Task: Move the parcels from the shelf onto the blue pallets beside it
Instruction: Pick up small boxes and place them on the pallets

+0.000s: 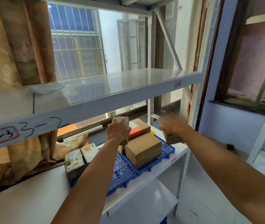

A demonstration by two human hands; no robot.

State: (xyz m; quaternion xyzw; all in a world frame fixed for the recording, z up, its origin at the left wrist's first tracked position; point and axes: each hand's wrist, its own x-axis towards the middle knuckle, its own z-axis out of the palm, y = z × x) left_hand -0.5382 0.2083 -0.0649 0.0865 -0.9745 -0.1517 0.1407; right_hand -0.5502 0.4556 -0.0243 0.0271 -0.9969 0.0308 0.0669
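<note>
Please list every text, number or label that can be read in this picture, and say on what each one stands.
"3-3": red-framed sticker on the shelf beam.
"3-2": handwritten in black on the same beam.
Small sticker at the beam's right end: seems "3-4", blurred.
Print on the two printed parcels and the parcel in the left hand: too blurred to read.

You stood before a white metal shelving rack whose upper board lay bare and glossy, its front rail marked by hand "3-2" beside a label reading "3-3". Behind it you had a barred window letting in daylight, with a tan curtain hanging at its left. To your right were a pale blue wall and a dark-framed window.
</note>
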